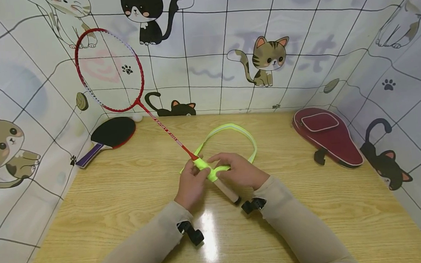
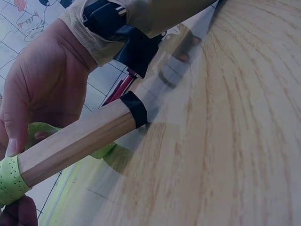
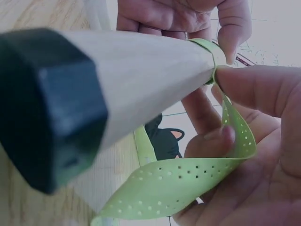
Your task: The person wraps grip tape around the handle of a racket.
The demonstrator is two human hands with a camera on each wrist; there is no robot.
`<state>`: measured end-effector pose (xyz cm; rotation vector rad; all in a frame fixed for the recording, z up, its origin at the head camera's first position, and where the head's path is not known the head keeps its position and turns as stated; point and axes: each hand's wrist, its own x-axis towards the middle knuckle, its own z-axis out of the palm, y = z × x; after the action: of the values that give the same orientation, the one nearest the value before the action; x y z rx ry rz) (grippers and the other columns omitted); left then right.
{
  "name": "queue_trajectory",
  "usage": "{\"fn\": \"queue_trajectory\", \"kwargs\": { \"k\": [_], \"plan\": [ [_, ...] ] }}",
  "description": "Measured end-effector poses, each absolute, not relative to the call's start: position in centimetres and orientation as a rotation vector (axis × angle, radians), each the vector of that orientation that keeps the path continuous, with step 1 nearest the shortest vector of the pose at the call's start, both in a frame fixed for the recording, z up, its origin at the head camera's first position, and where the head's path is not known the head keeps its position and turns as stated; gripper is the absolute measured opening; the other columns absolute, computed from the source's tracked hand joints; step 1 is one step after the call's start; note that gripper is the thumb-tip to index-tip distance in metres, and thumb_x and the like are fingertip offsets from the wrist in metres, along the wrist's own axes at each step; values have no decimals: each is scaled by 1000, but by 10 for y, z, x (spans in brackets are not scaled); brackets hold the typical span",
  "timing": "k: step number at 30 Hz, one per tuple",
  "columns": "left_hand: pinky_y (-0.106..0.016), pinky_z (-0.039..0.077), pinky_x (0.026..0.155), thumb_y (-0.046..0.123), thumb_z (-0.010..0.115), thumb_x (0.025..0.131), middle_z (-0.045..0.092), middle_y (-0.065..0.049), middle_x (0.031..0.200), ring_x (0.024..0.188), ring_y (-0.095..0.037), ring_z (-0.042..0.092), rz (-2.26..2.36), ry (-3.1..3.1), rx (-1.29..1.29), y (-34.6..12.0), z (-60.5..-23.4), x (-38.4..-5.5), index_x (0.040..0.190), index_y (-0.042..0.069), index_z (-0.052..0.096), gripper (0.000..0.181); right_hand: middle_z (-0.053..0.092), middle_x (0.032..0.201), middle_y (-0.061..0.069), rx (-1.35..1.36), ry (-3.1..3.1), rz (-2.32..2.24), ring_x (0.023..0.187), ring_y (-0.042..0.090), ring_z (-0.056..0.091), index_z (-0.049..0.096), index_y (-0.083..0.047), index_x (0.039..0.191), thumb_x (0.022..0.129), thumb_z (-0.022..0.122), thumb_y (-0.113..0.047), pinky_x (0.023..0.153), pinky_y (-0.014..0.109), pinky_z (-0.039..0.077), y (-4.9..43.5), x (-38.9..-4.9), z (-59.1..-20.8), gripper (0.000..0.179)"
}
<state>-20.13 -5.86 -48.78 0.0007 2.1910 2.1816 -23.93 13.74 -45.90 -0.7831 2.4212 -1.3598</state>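
Note:
A red badminton racket slants up to the left, its head raised in front of the backdrop. My left hand grips its handle, where yellow-green grip tape is wound round the upper part. The lower handle is bare pale wood with a black band at the butt end. My right hand pinches the tape against the wood, thumb at the edge of the winding. From there the loose perforated tape twists away and loops over the table behind the hands.
At the back left lies a table tennis bat with a black face and purple handle, a small white ball beside it. A dark red bat case rests at the right. Cat-printed cloth walls enclose the wooden table.

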Motion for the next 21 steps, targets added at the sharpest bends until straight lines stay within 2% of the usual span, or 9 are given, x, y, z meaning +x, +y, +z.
{"fn": "queue_trajectory", "kwargs": {
  "k": [5,13,17,21],
  "plan": [
    [-38,53,100,10,61,100,61,-22,143,129,-32,61,2164,2196,14,-59,-487,-201,155,6,46,58,71,97,4,-791,2394,-1382,91,20,65,67,-14,136,94,69,0,84,38,53,138,-239,-459,44],
    [-33,54,98,6,59,100,58,-26,146,131,-33,60,2169,2168,53,-58,-488,-201,157,3,43,59,66,91,4,-817,2390,-1395,87,20,61,68,-12,132,91,77,-8,85,37,50,138,-240,-460,42],
    [-34,54,98,7,59,99,60,-23,145,129,-31,62,2161,2167,71,-59,-488,-201,156,3,43,59,69,98,4,-835,2403,-1376,96,20,63,67,-14,137,91,80,-13,92,42,49,139,-241,-461,47],
    [-35,52,98,9,59,99,61,-18,144,125,-29,62,2137,2198,56,-60,-487,-200,156,5,44,60,73,117,2,-828,2421,-1338,109,19,66,65,-19,142,93,79,-15,100,47,49,139,-242,-463,51]
  ]
}}
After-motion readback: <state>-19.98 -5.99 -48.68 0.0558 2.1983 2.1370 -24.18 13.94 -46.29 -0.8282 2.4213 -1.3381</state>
